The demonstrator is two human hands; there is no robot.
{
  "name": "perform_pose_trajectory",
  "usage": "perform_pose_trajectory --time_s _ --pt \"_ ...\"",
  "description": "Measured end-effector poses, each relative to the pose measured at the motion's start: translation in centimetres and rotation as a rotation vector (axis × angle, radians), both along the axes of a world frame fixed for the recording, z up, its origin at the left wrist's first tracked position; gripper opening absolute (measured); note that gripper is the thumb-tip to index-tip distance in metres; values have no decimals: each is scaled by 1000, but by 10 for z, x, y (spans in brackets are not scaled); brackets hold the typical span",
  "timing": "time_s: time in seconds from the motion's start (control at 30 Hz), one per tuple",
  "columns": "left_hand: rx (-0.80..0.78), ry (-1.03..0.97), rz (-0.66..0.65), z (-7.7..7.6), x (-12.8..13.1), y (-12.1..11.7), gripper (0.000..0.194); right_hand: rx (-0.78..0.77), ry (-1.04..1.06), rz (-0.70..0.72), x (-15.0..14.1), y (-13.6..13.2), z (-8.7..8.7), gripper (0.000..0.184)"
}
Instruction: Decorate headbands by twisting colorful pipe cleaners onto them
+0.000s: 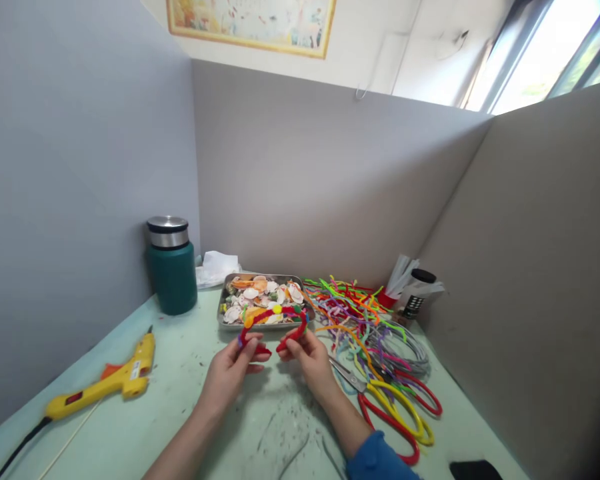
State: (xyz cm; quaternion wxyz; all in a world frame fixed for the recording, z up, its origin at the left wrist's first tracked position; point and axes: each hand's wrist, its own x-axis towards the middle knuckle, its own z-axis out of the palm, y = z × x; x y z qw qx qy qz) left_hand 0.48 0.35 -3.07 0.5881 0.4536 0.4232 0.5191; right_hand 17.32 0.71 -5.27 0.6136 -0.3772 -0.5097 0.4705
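Note:
Both hands hold a red curved headband (275,315) wrapped in pipe cleaner, with small coloured pompoms on its arch. My left hand (235,370) pinches its left end and my right hand (307,357) pinches its right end. The band arches upward just above the desk, in front of a metal tray (225,313) filled with shells.
A yellow glue gun (105,383) lies at the left with its cord running off the front edge. A green flask (171,267) and white tissue (217,267) stand at the back. Pipe cleaners (355,310), red and yellow scissors (395,413), grey hoops and a red cup (390,297) fill the right side.

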Motion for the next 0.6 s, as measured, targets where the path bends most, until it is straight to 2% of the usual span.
perform_pose_trajectory --time_s 0.17,0.43,0.5,0.6 --pt "-43 -7 11 -4 1 2 52 -12 40 -19 0 2 -1 22" --pt "-126 -28 85 -11 -1 6 34 -23 -52 -3 -1 1 -6 21" --pt "-138 -42 112 -8 -1 7 28 4 -117 6 4 2 1 22" --pt "-138 -73 157 -4 -2 6 24 79 -277 -63 16 9 24 30"
